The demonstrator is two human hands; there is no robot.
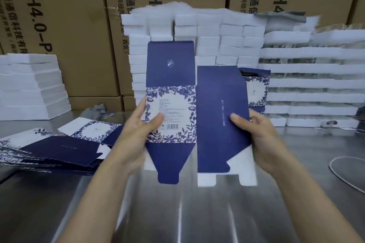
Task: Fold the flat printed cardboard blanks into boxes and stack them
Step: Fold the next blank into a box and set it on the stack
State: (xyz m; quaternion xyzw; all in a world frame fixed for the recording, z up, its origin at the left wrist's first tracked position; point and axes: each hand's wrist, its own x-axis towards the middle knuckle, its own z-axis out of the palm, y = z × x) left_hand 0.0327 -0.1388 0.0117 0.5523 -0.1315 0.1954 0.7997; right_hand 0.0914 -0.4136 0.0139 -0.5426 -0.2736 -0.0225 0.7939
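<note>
left hand (144,130) and right hand (254,130) each pinch a side edge of the blank (197,116), thumbs in front, likely squaring it open; flat pile (49,150) waits beyond left fingers.

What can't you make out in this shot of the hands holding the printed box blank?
Head view only:
- Small print on the blank: too small and blurred to read.
- Fingers of the left hand and right hand behind the blank: hidden by the card.
- Folded box behind: mostly covered by the blank's navy panel.
- Pile of flat blanks: runs off the left edge, uncountable.
- White cable: cut off by the right edge.
</note>
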